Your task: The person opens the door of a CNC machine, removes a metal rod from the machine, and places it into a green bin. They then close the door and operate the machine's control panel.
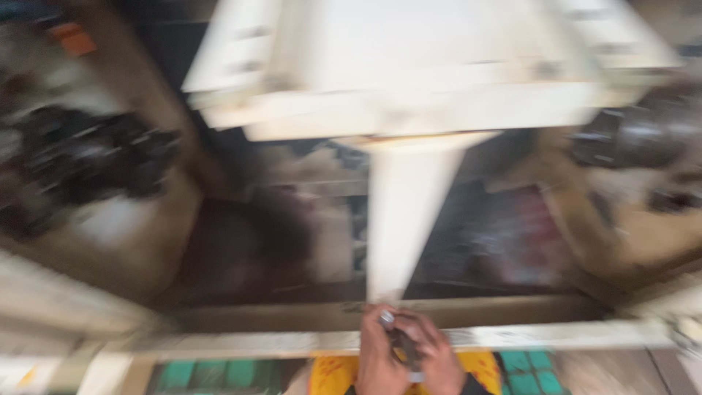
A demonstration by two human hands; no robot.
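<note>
We see a small dark tool with a silvery end (401,342), blurred past telling its kind, held at the bottom middle of the view, just below the foot of the pale tapered post (404,219). Both hands close on it together: the left hand (379,358) wraps one side with its fingers curled in, the right hand (439,360) folds over the other, and the two touch each other around the shaft. Neither hand is spread open; both are clenched on the tool, though we cannot tell how firmly.

We judge the chief risk to be a slip: with the whole view smeared by movement, the tool's end could skid off the pale rail (292,342) lying just beside the hands, below the post, and knuckles could strike the post's foot. Crowded fingers on so short a shaft could also pinch one another.

Above the post spreads a broad cream-white frame (409,66). Well to the left of the post lies a dark heap of metal parts (88,157), and another sits well to its right (636,139). Below the rail, yellow patterned cloth (333,371) shows just beside the hands.
</note>
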